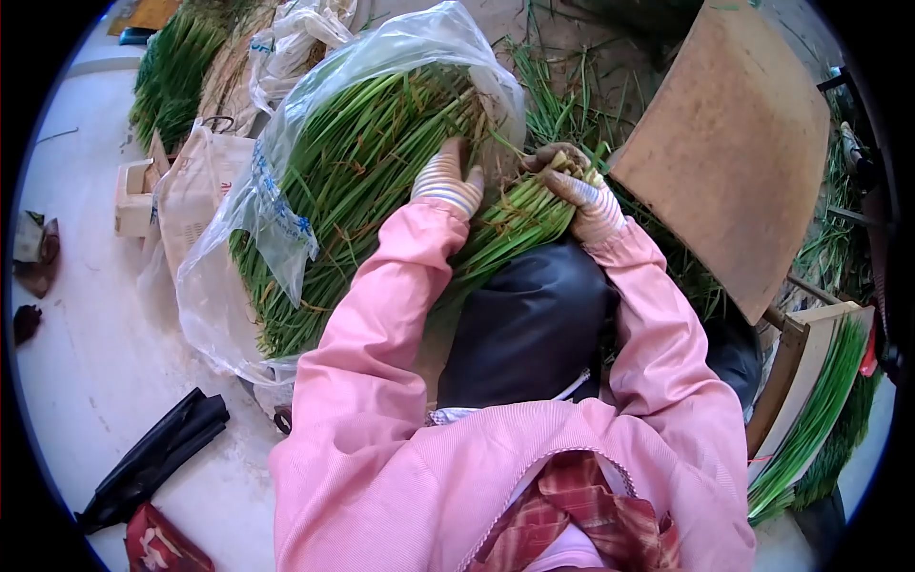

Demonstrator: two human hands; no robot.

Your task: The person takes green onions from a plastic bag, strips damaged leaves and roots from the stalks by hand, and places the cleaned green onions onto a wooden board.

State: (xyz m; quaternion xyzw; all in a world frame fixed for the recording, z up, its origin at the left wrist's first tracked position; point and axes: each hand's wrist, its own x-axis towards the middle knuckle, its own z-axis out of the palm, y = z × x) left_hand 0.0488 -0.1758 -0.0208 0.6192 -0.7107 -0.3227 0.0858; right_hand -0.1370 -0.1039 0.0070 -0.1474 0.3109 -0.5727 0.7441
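Note:
My right hand (583,198), in a striped glove with dirty fingertips, is closed around the pale root ends of a bunch of chives (519,217). The bunch's green leaves slant down to the left over my dark-covered knee (529,319). Just left of it, my left hand (450,181), gloved the same way, rests at the edge of a big heap of chives (353,172); its thumb stands apart from the fingers, and I see nothing held in it. A clear plastic bag (410,36) wraps round the heap, with brownish dry bits among the leaves.
A tan board (729,153) stands tilted at the right. Below it, neat chives (810,419) lie on a wooden stand. Loose green leaves (562,95) cover the ground ahead. At left are a cloth sack (195,191), another green pile (176,76) and black plastic (157,458) on the pale floor.

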